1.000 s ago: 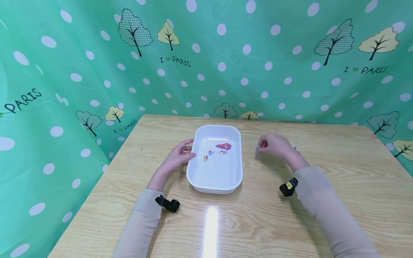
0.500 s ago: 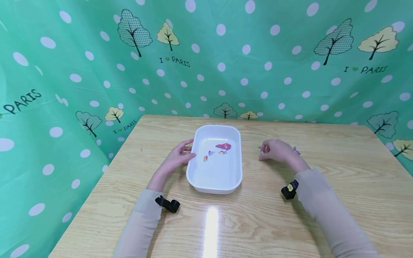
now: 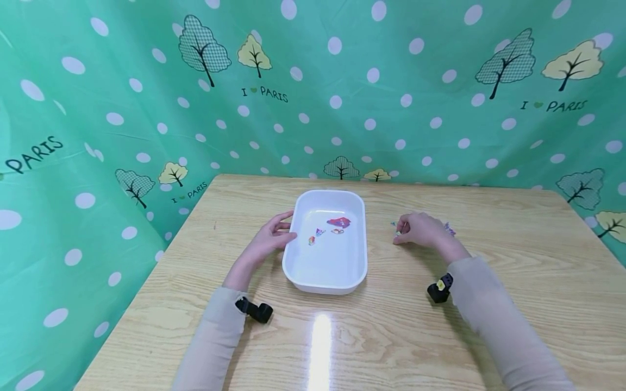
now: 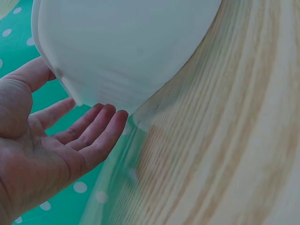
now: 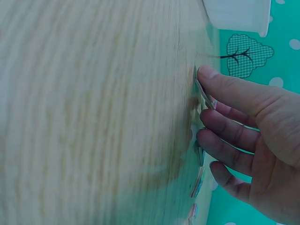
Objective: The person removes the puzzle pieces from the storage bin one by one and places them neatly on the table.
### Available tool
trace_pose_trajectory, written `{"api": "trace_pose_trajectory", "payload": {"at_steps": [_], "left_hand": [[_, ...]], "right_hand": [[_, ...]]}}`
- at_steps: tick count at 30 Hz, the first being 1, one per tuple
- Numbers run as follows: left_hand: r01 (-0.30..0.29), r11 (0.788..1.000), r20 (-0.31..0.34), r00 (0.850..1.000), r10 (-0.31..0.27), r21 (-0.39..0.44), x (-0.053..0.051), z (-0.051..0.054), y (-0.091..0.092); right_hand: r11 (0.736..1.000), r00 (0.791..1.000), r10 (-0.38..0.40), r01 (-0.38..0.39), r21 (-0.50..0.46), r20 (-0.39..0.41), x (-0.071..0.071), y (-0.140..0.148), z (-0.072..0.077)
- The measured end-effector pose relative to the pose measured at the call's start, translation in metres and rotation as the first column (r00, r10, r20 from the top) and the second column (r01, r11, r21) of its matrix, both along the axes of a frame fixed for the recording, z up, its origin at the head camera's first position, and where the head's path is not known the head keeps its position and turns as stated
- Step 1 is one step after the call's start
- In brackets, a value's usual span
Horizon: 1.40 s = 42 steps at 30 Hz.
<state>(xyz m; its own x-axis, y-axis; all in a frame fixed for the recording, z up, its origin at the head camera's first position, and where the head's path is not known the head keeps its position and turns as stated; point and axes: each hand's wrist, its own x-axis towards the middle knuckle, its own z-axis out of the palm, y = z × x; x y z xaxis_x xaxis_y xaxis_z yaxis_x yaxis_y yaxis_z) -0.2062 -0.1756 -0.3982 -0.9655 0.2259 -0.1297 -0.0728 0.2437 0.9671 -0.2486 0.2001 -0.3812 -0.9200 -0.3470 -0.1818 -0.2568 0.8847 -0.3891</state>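
A white plastic tub point(image 3: 325, 266) stands in the middle of the table, several small colourful flat cut-outs on its floor, a red and blue one point(image 3: 339, 222) the largest. My left hand point(image 3: 270, 237) holds the tub's left side, thumb at the rim and fingertips against the outer wall. To the right of the tub, low over the table, my right hand point(image 3: 419, 230) pinches a thin flat cut-out point(image 5: 205, 95) between thumb and fingers; its printed face is hidden. More cut-outs point(image 5: 197, 183) lie beneath the fingers, and a purple one point(image 3: 450, 229) shows beside the wrist.
The wooden table point(image 3: 391, 336) ends at a green dotted curtain point(image 3: 303, 108) behind and at the left. A black wrist camera point(image 3: 256, 310) sits on the left sleeve and another point(image 3: 439, 289) on the right.
My right hand has moved slightly down and to the right, away from the tub, uncovering a small teal cut-out and more of the purple one. My left hand and the tub stay put.
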Motion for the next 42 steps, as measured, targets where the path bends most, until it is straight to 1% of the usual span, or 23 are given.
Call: {"api": "trace_pose_trajectory", "payload": {"at_steps": [3,7,10,13,15,18,21,22,25,28,29,33,36,38,42], "left_hand": [[0.002,1.0,0.011,1.0,-0.002,0.011,0.001,0.003,0.0],[0.016,1.0,0.016,1.0,-0.016,0.017,0.009,0.015,0.003],[0.022,1.0,0.014,1.0,-0.022,0.005,0.014,0.024,0.006],[0.018,1.0,0.016,1.0,-0.018,0.003,0.015,0.026,0.006],[0.01,1.0,0.022,1.0,-0.01,0.01,0.014,0.024,0.005],[0.001,1.0,0.022,1.0,-0.001,0.012,0.009,0.015,0.003],[-0.004,1.0,0.002,1.0,0.004,0.004,0.004,0.005,0.001],[-0.002,1.0,-0.001,1.0,0.002,0.001,0.004,0.006,0.001],[0.0,1.0,-0.012,1.0,0.0,-0.006,0.003,0.003,0.001],[0.0,1.0,-0.012,1.0,0.0,-0.007,0.003,0.003,0.001],[-0.003,1.0,-0.017,1.0,0.002,-0.009,0.001,-0.001,0.001],[-0.004,1.0,-0.012,1.0,0.004,-0.006,0.002,0.0,0.002],[-0.004,1.0,-0.008,1.0,0.004,-0.01,0.002,0.0,0.002],[-0.007,1.0,-0.004,1.0,0.007,-0.01,0.002,0.001,0.003],[-0.016,1.0,0.002,1.0,0.016,-0.004,0.001,0.001,0.003]], "right_hand": [[1.0,1.0,-0.004,0.004,-0.005,0.001,0.0,0.001,0.0],[1.0,1.0,-0.007,0.008,-0.012,0.003,0.001,0.002,0.001],[1.0,1.0,-0.006,0.006,-0.013,-0.015,0.0,0.003,0.002],[1.0,0.999,0.001,-0.002,-0.012,-0.038,-0.001,0.001,0.003],[1.0,0.998,0.011,-0.011,-0.006,-0.055,-0.002,-0.001,0.005],[1.0,0.997,0.015,-0.014,0.021,-0.075,-0.003,-0.006,0.009],[0.999,0.995,0.024,-0.02,0.048,-0.097,-0.003,-0.013,0.017],[0.998,0.995,0.025,-0.02,0.052,-0.1,-0.002,-0.016,0.02],[0.998,0.991,0.043,-0.036,0.058,-0.124,-0.002,-0.025,0.027],[0.996,0.986,0.067,-0.058,0.064,-0.152,-0.002,-0.036,0.033],[0.995,0.983,0.077,-0.067,0.068,-0.166,-0.002,-0.04,0.035],[0.991,0.967,0.122,-0.107,0.079,-0.221,-0.001,-0.055,0.041],[0.989,0.958,0.138,-0.122,0.077,-0.252,-0.002,-0.066,0.044],[0.988,0.955,0.148,-0.13,0.083,-0.258,-0.002,-0.075,0.046],[0.984,0.956,0.17,-0.15,0.1,-0.238,-0.001,-0.094,0.051]]}}
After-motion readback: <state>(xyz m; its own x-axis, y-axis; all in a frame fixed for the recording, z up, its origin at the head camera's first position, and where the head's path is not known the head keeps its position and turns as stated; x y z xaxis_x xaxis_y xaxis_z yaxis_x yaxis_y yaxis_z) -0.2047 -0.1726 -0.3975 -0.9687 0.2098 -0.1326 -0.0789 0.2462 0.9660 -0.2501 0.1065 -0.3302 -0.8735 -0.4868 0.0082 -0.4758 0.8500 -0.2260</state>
